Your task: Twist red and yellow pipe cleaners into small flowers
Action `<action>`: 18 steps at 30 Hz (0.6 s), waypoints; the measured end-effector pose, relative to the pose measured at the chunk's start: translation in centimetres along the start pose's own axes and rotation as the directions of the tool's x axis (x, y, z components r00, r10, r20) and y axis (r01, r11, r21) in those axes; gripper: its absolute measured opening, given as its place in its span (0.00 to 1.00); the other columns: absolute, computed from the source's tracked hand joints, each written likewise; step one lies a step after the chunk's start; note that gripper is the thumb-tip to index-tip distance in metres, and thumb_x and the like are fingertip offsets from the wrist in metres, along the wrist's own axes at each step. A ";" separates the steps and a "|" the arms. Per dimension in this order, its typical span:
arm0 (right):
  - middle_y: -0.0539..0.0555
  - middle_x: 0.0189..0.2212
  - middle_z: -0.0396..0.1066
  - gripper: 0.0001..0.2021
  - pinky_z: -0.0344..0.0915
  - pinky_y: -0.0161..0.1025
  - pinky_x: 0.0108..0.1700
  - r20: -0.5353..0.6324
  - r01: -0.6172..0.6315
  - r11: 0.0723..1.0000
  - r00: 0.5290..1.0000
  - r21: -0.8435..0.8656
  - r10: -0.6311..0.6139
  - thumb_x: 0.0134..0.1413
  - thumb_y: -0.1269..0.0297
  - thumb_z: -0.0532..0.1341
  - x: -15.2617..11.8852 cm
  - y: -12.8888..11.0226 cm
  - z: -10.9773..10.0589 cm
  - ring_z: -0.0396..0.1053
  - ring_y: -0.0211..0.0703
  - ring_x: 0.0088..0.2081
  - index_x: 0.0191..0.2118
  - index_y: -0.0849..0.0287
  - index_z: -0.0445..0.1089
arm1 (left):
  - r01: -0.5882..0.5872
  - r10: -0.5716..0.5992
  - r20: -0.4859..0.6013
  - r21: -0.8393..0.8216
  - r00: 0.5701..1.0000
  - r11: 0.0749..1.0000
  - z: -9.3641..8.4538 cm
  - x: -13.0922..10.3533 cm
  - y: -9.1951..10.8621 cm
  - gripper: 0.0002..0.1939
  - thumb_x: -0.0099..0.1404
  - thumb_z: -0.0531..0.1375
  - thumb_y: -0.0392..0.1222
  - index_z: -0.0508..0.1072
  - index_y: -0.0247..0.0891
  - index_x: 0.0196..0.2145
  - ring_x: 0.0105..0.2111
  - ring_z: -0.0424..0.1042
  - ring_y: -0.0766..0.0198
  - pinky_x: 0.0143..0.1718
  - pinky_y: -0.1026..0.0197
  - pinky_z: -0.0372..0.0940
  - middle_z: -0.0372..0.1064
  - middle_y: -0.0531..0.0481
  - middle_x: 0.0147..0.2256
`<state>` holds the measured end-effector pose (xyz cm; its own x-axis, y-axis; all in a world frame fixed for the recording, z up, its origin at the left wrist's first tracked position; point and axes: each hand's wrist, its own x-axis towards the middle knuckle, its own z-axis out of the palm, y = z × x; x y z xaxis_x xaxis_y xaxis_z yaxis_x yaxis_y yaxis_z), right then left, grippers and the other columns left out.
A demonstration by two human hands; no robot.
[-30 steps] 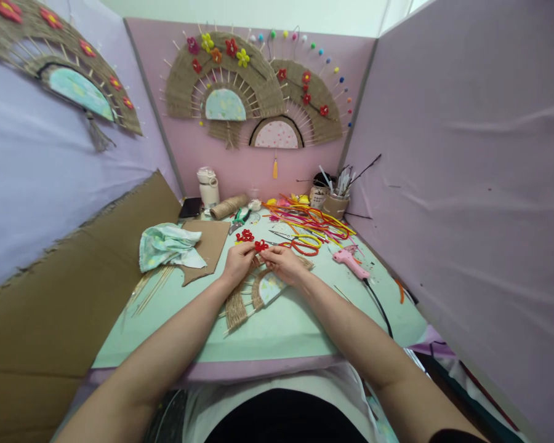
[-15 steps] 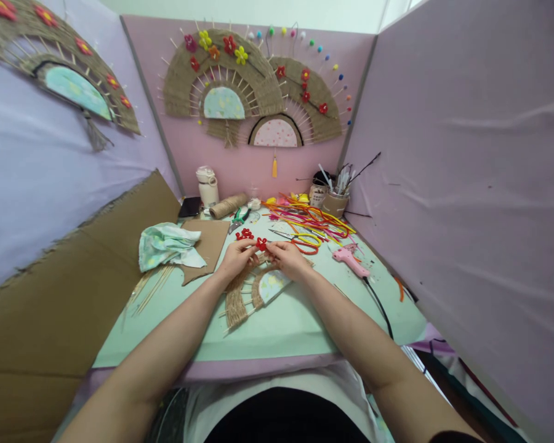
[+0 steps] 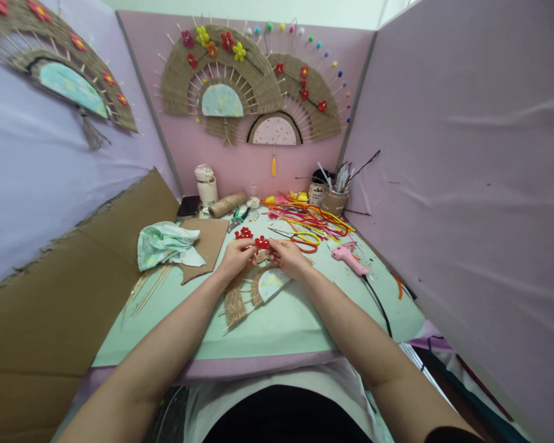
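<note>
Between my fingertips is a small red pipe-cleaner flower (image 3: 261, 243). My left hand (image 3: 237, 257) pinches it from the left, and my right hand (image 3: 286, 255) pinches its right side. Just beyond my left fingers more red flowers (image 3: 244, 232) lie on the table. Under my hands rests a fan wrapped in jute twine (image 3: 236, 306), with thin sticks and a pale patterned half-round centre (image 3: 271, 284); my hands hide its upper part.
Scissors (image 3: 300, 236) and colourful pipe cleaners (image 3: 311, 215) lie beyond my right hand. A pink glue gun (image 3: 349, 258) with a black cord is at right. Patterned cloth (image 3: 166, 246), cardboard (image 3: 208, 243) and sticks (image 3: 152, 289) are at left. Pliers (image 3: 239, 218) and a twine roll (image 3: 228, 204) lie behind.
The red flower appears turned slightly between my fingers, its loops now spread wider. Both hands stay in nearly the same place, and the view has shifted a little.
</note>
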<state>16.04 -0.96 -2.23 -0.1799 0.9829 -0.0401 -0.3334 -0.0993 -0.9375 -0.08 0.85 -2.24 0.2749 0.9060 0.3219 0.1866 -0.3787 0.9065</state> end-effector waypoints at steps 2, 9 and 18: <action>0.49 0.20 0.66 0.17 0.53 0.30 0.22 0.045 -0.043 0.998 0.998 0.039 0.041 0.40 0.51 0.66 -0.2 -0.2 0.1 0.58 0.30 0.20 0.24 0.62 0.68 | -0.034 0.033 -0.048 -0.015 0.998 0.999 0.1 0.1 0.0 0.09 0.55 0.58 0.42 0.75 0.35 0.29 0.17 0.66 0.70 0.19 0.68 0.60 0.72 0.52 0.23; 0.49 0.21 0.68 0.14 0.53 0.29 0.24 0.116 -0.026 0.994 0.993 0.105 0.014 0.34 0.60 0.71 -0.4 -0.2 0.1 0.59 0.28 0.22 0.26 0.64 0.70 | -0.081 0.080 -0.038 -0.009 0.996 0.997 0.2 0.0 0.1 0.09 0.56 0.59 0.42 0.75 0.34 0.28 0.18 0.67 0.70 0.22 0.67 0.62 0.72 0.51 0.26; 0.50 0.22 0.69 0.13 0.54 0.30 0.25 0.119 -0.054 0.986 0.992 0.155 0.035 0.34 0.60 0.71 -0.4 -0.1 0.4 0.60 0.29 0.22 0.26 0.63 0.72 | -0.088 0.086 -0.081 -0.024 0.993 0.996 0.3 0.0 0.0 0.09 0.56 0.59 0.43 0.75 0.34 0.29 0.18 0.66 0.71 0.22 0.68 0.63 0.72 0.51 0.25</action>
<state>15.75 -1.45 -1.95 -0.3001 0.9534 -0.0320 -0.4626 -0.1748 -0.8692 0.24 0.77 -2.30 0.2129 0.8825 0.4194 0.1393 -0.4523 0.8809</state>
